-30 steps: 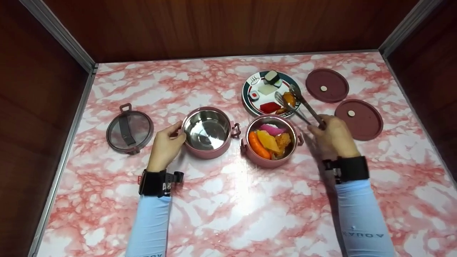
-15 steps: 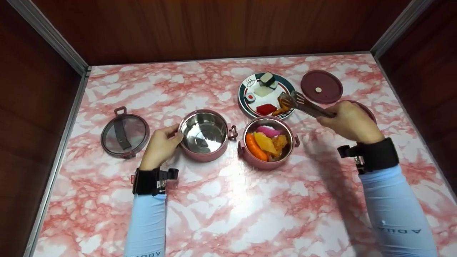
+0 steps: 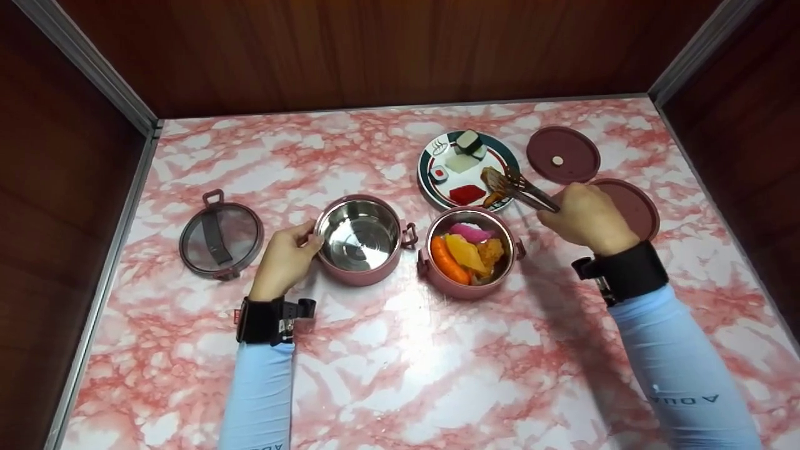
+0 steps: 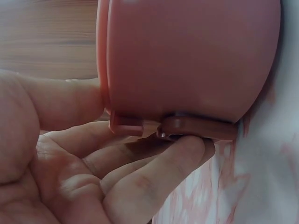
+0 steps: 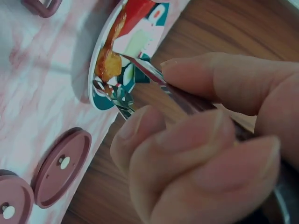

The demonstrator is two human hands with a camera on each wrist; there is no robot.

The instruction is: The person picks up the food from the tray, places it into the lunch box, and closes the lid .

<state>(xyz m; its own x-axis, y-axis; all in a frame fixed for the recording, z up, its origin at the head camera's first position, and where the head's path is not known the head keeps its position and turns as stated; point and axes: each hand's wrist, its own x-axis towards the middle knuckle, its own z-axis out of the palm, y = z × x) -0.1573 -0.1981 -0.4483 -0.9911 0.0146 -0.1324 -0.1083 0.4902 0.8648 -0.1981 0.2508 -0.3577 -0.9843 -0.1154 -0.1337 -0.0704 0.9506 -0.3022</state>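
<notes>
Tongs sit between right-hand fingers, tips at brown food

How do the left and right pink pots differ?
Contents: the left pot shows bare steel inside; the right pot holds colorful food pieces.
Contact: the left hand grips the left pot; no hand is on the right pot.
Position: the right pot overlaps the plate in the head view; the left pot is clear of it.
Shared: round, pink outside, steel-lined, uncovered.
</notes>
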